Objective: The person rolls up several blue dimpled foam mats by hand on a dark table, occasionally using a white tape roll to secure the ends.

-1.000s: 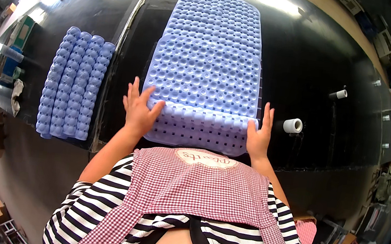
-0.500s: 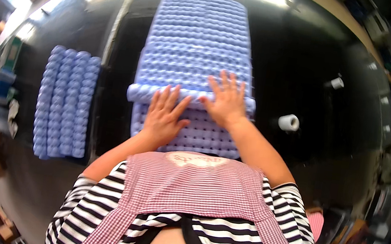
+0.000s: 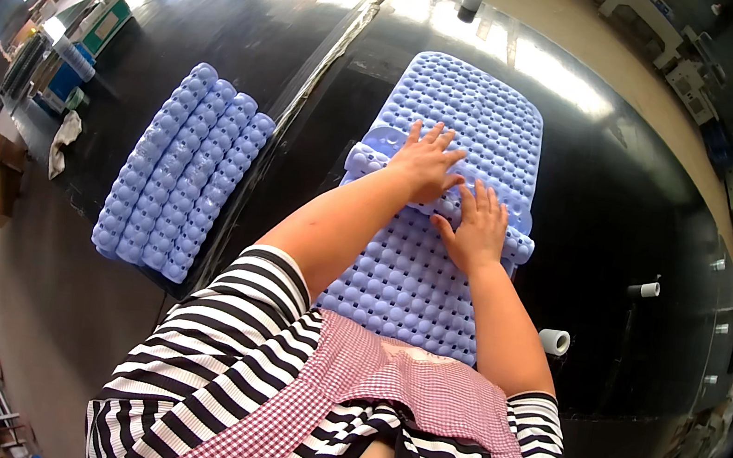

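A blue-violet bumpy mat lies lengthwise on the black table in front of me, with small holes between its bumps. Across its middle runs a rolled ridge of the same bumpy material, and beyond that the flat far part reaches to rounded corners. My left hand rests palm down over the ridge, fingers spread toward the far part. Beside it, my right hand lies on the ridge, also with fingers spread. Neither hand is closed around anything. Parts of the ridge are hidden under my hands.
Several blue rolled mats lie side by side at the left, next to a pale seam in the table. White rolls stand or lie at right, far right and the far edge. A white cloth hangs at the left edge.
The view has turned, so the mats now appear tilted. My left hand has reached farther over the ridge, while my right hand now lies nearer to me than the left.
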{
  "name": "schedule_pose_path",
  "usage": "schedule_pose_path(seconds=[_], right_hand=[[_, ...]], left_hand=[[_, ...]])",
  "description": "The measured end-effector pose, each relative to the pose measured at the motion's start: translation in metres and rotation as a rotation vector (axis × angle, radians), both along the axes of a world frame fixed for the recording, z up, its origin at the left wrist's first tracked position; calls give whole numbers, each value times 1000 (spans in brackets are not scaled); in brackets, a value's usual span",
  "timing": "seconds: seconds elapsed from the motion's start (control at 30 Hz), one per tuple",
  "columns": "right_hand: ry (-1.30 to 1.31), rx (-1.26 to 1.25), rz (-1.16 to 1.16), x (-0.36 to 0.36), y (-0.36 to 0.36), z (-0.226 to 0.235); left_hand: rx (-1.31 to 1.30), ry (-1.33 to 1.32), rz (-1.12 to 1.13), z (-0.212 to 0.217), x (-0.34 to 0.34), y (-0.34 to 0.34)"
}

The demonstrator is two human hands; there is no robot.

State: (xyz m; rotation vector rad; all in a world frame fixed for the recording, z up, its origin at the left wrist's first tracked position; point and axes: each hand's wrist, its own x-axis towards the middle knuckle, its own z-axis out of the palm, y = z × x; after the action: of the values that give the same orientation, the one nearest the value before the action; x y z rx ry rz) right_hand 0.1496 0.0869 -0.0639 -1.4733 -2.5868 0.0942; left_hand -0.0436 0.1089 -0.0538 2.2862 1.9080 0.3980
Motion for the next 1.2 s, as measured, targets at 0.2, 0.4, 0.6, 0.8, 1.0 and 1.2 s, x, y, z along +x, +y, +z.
schedule_pose_path(seconds=[0.2,0.4,0.6,0.8,1.0,1.2], right_hand=[[11,16,-14,11,4,-2],[180,125,89,14,5,-14],[145,38,202,54,-107,4],[232,-100,172,58,-130,12],[649,-47,-133,156,-65,44],[386,-471,-649,315,-50,32]], left_hand=[[-250,15,-199,10,9,-24],[114,112,-146,4,9,-56],[-19,29,-240,-1,34,-170],[-33,-44,-208,6,41,-185],[-143,-26,-189,15,42,-184],[-162,-35,-168,20,45,-184]])
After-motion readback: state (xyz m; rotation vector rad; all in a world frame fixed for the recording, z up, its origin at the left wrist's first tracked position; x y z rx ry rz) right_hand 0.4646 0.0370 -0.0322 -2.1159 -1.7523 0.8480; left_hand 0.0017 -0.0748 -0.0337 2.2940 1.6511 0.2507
